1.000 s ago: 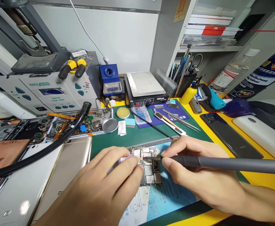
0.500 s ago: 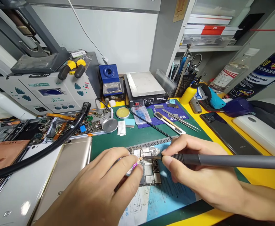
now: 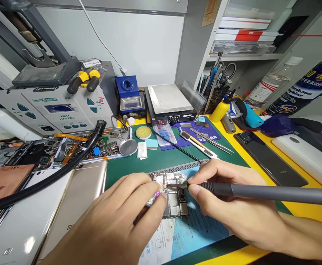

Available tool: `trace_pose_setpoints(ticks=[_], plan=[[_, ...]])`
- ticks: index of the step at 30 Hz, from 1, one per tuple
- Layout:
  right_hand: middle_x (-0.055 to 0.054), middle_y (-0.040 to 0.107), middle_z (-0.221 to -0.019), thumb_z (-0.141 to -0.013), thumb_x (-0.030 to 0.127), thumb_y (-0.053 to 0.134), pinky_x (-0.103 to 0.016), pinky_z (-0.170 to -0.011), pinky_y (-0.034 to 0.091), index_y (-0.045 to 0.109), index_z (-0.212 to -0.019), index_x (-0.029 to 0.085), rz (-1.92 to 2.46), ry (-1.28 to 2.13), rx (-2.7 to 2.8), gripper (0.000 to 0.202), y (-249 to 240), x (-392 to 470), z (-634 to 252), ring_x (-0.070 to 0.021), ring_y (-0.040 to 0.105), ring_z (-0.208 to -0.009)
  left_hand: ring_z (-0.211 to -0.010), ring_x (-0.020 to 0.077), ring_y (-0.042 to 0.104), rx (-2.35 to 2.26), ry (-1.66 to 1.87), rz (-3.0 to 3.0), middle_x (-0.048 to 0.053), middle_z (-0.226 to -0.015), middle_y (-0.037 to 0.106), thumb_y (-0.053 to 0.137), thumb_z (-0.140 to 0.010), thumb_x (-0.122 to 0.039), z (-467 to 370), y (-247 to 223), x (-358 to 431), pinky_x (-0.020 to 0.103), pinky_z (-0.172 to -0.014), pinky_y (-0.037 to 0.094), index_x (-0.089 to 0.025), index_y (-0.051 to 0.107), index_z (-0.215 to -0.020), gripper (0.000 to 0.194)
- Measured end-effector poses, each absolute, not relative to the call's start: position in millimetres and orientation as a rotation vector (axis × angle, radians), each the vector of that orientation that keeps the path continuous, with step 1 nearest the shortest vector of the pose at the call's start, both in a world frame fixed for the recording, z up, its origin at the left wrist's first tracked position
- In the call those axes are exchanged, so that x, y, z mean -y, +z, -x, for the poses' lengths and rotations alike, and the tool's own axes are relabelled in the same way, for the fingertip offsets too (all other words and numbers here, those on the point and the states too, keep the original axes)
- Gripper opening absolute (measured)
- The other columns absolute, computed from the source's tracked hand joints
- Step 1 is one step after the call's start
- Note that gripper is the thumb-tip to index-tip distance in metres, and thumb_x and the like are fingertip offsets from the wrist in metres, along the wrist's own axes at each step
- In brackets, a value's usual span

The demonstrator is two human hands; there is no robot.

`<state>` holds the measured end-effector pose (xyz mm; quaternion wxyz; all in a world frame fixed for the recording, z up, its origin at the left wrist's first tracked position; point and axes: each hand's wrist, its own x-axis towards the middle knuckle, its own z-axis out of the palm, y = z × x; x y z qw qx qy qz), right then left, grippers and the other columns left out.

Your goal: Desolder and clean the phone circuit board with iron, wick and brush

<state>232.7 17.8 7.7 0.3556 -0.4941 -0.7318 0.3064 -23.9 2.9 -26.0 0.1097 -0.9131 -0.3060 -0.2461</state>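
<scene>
A small circuit board (image 3: 174,200) lies on a blue and white sheet (image 3: 202,224) over the green mat. In my right hand (image 3: 232,198), a grey soldering iron (image 3: 274,193) is pinched near its black grip, its tip touching the upper middle of the board beside a copper-coloured strip (image 3: 163,186). My left hand (image 3: 122,213) is curled over the board's left side, its fingers closed around a small round item (image 3: 153,199) with a pink and white label, mostly hidden by the fingers.
Behind stand a hot air station (image 3: 58,106), a blue iron stand (image 3: 128,92) and a heating plate (image 3: 170,98). Open tins (image 3: 143,132), a brush (image 3: 198,143) and tweezers (image 3: 213,140) lie beyond the board. A black hose (image 3: 75,167) crosses phones at left; another phone (image 3: 269,158) lies right.
The back end of the soldering iron has dipped slightly, with my right hand shifting a little. Its tip stays at nearly the same spot on the board. My left hand has hardly moved.
</scene>
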Motion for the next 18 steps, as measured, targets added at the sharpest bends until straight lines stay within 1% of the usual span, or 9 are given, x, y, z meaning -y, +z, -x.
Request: trace_pose_setpoints(ticks=[4, 11, 15, 18], plan=[[0.005, 0.07, -0.06, -0.092, 0.017, 0.073, -0.02, -0.047, 0.05, 0.072, -0.082, 0.024, 1.288, 0.874, 1.828, 0.012, 7.2, -19.4, -231.6, -0.0111, 0.062, -0.049, -0.117, 0.0297, 0.061, 0.93, -0.727, 2.661, 0.009, -0.115, 0.073, 0.049, -0.108, -0.013, 24.5, -27.3, -0.5, 0.044, -0.104, 0.048, -0.015, 0.073, -0.117, 0.026], [0.006, 0.069, -0.059, -0.09, 0.016, 0.073, -0.02, -0.042, 0.047, 0.073, -0.081, 0.024, 1.265, 0.926, 1.788, 0.012, 7.9, -20.6, -228.9, -0.0107, 0.061, -0.045, -0.119, 0.0294, 0.06, 0.948, -0.687, 2.687, 0.009, -0.119, 0.072, 0.047, -0.111, -0.015, 26.6, -27.2, -0.5, 0.044, -0.104, 0.046, -0.016, 0.072, -0.118, 0.026], [0.007, 0.067, -0.057, -0.09, 0.015, 0.072, -0.02, -0.041, 0.045, 0.073, -0.081, 0.024, 1.265, 0.899, 1.803, 0.013, 7.0, -19.6, -229.7, -0.0098, 0.057, -0.044, -0.119, 0.0287, 0.06, 0.931, -0.676, 2.689, 0.008, -0.118, 0.072, 0.045, -0.114, -0.019, 25.6, -27.0, -0.9, 0.043, -0.104, 0.046, -0.017, 0.071, -0.117, 0.027], [0.007, 0.068, -0.058, -0.089, 0.015, 0.072, -0.019, -0.045, 0.048, 0.072, -0.08, 0.024, 1.272, 0.875, 1.82, 0.013, 7.7, -19.9, -230.3, -0.0096, 0.058, -0.046, -0.12, 0.029, 0.06, 0.929, -0.69, 2.68, 0.008, -0.119, 0.072, 0.043, -0.114, -0.02, 25.0, -27.7, -0.7, 0.043, -0.102, 0.047, -0.017, 0.071, -0.117, 0.028]])
